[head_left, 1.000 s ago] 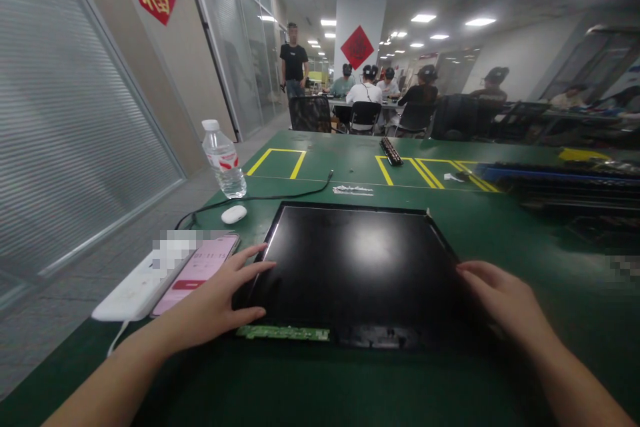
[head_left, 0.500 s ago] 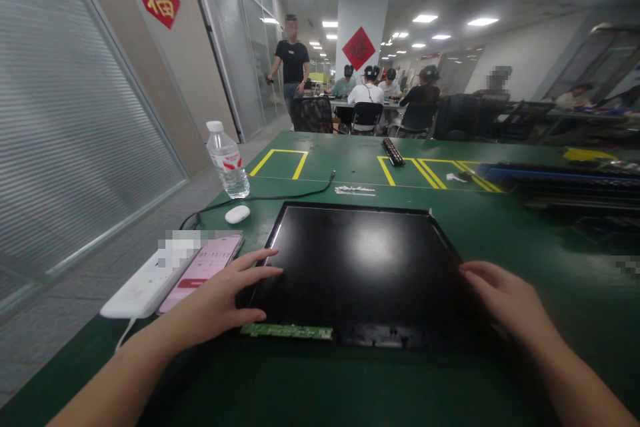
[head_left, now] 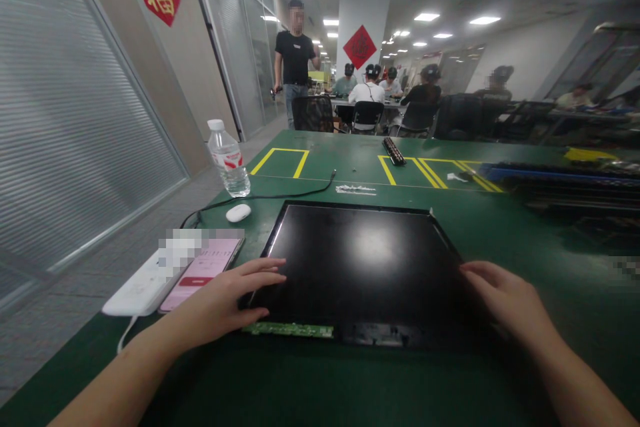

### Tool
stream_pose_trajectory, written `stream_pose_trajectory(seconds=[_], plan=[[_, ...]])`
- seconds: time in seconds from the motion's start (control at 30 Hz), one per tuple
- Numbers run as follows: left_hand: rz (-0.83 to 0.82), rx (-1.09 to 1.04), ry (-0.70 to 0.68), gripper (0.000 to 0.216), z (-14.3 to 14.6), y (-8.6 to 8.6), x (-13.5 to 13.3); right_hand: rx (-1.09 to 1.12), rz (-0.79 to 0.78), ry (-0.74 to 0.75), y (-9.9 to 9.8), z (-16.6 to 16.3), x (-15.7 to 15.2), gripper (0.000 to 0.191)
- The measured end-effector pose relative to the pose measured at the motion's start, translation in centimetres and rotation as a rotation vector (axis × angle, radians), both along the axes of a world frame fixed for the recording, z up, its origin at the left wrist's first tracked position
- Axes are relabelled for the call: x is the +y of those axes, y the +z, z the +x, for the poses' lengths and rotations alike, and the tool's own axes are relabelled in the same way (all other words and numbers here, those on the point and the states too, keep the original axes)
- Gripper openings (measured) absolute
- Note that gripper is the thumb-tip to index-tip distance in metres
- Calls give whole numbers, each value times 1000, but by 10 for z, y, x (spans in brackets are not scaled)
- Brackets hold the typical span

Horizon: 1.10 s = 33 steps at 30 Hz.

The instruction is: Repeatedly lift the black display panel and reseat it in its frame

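Observation:
A black display panel (head_left: 360,267) lies face up on the green table, with a green circuit board strip (head_left: 295,329) along its near edge. My left hand (head_left: 235,297) rests at the panel's left edge, fingers stretched over the screen and thumb apart, so it is open. At the right edge, my right hand (head_left: 505,293) has its fingers together and closed on the border of the panel. The underside of that grip is dark and hidden.
To the left are a pink-screened phone (head_left: 205,277), a white power bank (head_left: 145,287), a white earbud case (head_left: 239,213) and a water bottle (head_left: 229,160). A black cable (head_left: 280,197) runs behind the panel. Blurred dark parts (head_left: 575,180) lie right. A person (head_left: 294,57) stands beyond the table.
My left fingers have shifted slightly down and right, drawing closer together over the panel's edge. My right hand and the panel look unmoved. The standing person has come nearer.

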<state>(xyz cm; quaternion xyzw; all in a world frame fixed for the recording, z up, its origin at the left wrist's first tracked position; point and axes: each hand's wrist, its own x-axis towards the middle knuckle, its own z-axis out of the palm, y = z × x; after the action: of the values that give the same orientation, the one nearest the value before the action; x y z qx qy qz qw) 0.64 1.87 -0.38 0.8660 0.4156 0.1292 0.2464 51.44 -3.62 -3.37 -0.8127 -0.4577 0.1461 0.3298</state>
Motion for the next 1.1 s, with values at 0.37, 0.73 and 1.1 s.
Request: stream_pose_trajectory(seconds=[0.37, 0.73, 1.1], plan=[[134, 133, 273, 55, -1, -15, 11, 11, -35, -14, 7, -3, 0, 40], [196, 214, 353, 55, 15, -19, 9, -205, -79, 54, -7, 13, 3, 44], [198, 106, 397, 51, 15, -31, 15, -182, -140, 75, -13, 13, 5, 53]])
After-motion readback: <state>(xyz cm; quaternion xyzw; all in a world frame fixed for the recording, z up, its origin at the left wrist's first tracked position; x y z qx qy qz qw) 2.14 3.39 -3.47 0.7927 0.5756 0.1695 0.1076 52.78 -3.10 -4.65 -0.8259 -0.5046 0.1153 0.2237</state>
